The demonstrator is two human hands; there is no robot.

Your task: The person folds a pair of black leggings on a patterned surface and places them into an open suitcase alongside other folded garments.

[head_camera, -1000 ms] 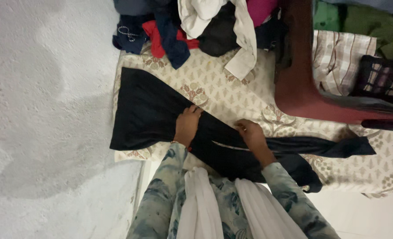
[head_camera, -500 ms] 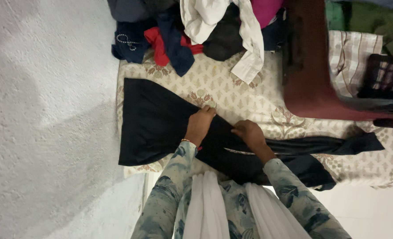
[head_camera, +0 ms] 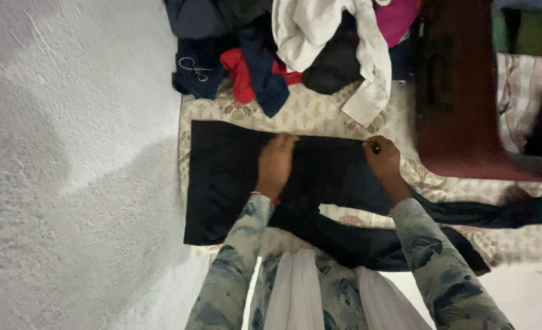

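Since half a second ago your right hand [head_camera: 382, 160] has carried the upper edge of the black cloth garment [head_camera: 228, 177] up and to the right, so that edge now runs nearly straight across instead of slanting. Your right fingers are closed in a pinch on that top edge. Your left hand [head_camera: 276, 162] lies flat, palm down and fingers together, pressing the middle of the garment. It is spread on the cream mattress cover with a brown leaf print [head_camera: 320, 113], its two dark sleeves trailing right toward your patterned blue-grey cuffs. Beyond the hands, a heap of mixed clothes [head_camera: 283, 49], white, red, navy and pink, sits along the cover's far edge. A dark red plastic chair [head_camera: 460, 104] stands at right, just beside the heap.
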